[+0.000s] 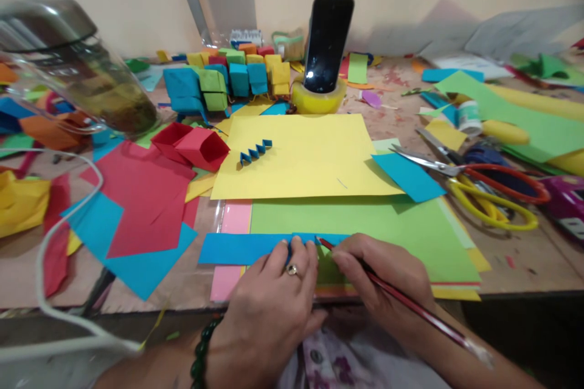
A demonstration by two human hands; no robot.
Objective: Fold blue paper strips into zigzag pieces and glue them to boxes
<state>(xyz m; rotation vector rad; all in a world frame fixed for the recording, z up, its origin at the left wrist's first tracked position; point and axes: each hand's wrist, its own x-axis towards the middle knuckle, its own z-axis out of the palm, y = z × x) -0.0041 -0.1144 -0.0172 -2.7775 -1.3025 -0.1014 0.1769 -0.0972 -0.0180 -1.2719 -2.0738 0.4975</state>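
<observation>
A long blue paper strip [244, 249] lies across the stacked green sheets [378, 225] near the table's front edge. My left hand [276, 292], ring on one finger, rests its fingertips on the strip and presses it flat, gripping nothing. In my right hand [387, 273] is a dark red pencil [417, 310], its tip touching the strip just right of my left fingertips. Whether it has left a mark there I cannot tell. Beyond the strip is a yellow sheet [305, 161] with a zigzag-folded blue strip [255, 152] on it.
Scissors [460, 173] and a blue paper piece [408, 176] lie at right. A phone [328, 42] stands in a yellow tape roll [319, 97]. Folded paper blocks [214, 91] sit behind. At left are a glass bottle [114, 91], red paper [141, 194] and a white cable [43, 267].
</observation>
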